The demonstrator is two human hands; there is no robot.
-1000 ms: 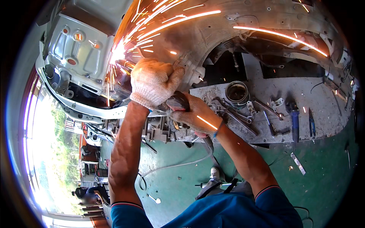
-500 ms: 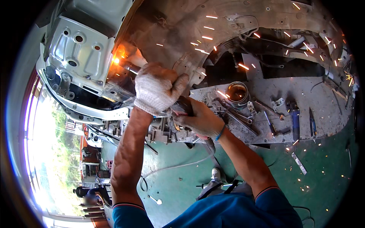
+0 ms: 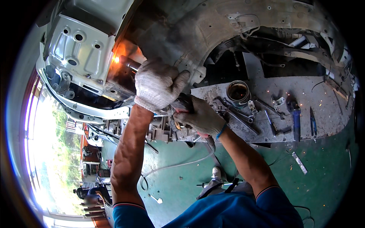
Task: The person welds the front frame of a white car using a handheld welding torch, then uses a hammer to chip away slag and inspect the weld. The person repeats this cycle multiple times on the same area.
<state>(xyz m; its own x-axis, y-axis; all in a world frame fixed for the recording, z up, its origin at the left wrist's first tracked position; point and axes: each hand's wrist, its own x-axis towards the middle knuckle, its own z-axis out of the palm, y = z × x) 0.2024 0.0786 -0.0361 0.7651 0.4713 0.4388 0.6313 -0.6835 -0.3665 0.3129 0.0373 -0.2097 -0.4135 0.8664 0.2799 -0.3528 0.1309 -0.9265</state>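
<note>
My left hand [image 3: 157, 84], in a whitish knitted glove, is closed around the front of a dark-and-red grinder [image 3: 183, 105], largely hiding its head. Wrapped around the tool's rear body is my right hand [image 3: 205, 117], in a thinner grey-beige glove. The grinder is at the bare metal body panel [image 3: 197, 34] of a vehicle. Beyond my left hand, an orange glow with a bright spot lights the edge beside a pale stamped panel [image 3: 84, 49]. Where the tool meets the metal is hidden.
On the grey worktop [image 3: 323, 89] stand an open tin [image 3: 238, 93] and several wrenches [image 3: 243, 122]. A blue power tool [image 3: 295, 123] and pliers [image 3: 313, 123] lie farther right. A cable [image 3: 178, 165] trails over the green floor. Another person [image 3: 97, 195] is far off at lower left.
The many bright spark streaks across the panel and worktop have thinned to a few small specks. Both hands keep nearly the same place and grip on the grinder.
</note>
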